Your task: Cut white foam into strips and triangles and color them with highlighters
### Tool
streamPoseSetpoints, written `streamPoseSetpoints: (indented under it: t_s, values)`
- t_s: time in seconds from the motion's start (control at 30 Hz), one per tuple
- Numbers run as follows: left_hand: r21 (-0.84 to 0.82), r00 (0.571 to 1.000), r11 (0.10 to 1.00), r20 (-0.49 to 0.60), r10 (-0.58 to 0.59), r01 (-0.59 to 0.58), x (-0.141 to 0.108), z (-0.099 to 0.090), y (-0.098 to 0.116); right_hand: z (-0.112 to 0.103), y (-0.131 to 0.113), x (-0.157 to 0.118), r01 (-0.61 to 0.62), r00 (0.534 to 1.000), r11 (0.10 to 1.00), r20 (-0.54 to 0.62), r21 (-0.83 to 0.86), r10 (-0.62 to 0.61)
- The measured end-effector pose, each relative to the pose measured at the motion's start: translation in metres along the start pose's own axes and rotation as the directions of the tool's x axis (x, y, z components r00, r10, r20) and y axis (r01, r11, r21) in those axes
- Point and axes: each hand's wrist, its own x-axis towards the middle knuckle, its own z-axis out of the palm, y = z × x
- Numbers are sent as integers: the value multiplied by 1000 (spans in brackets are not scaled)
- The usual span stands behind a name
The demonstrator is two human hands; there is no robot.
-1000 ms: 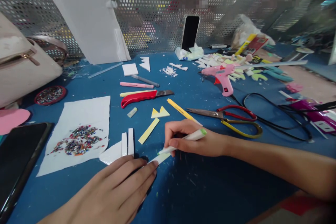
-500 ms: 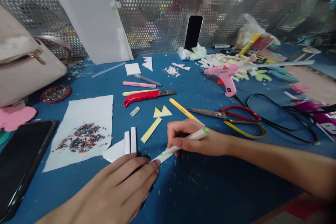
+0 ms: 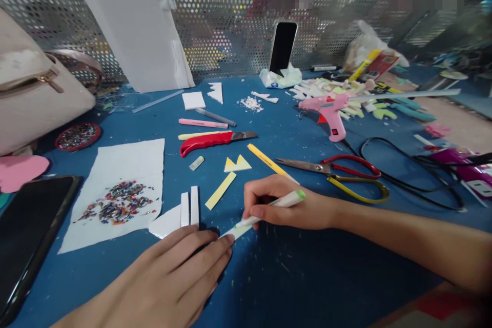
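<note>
Nearest, the left hand lies flat, its grip open, fingertips pinning a narrow white foam strip to the blue worktop; just right of the strip the right hand has its grip closed around a green-tipped marker whose nib touches the strip's right end. Colouring looks barely begun, judging by the mostly white strip. Beyond the strip lie two white bars, yellow pieces, then scissors and a pink glue gun.

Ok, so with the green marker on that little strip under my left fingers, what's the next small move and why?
Probably draw the marker tip along the strip toward your left hand, with those fingertips pressing down. The right hand has the tip on the strip's right end, where it looks tinted green, while the part nearer your fingers looks white. The strip is small and light, so it would likely slide if released.
</note>
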Motion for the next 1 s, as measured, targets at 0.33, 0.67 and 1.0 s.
streamPoseSetpoints:
  t_s: [0.33,0.67,1.0]
  values:
    - [3,1000,1000,2,7,-7,-1,2,0,-1,-2,0,-8,999,1000,35,-16,8]
    - [15,999,1000,-29,15,-15,1,0,0,-1,-2,1,-11,997,999,77,36,8]
    - [24,999,999,-28,28,-27,3,-1,-2,-1,-2,1,-10,998,1000,54,19,9]
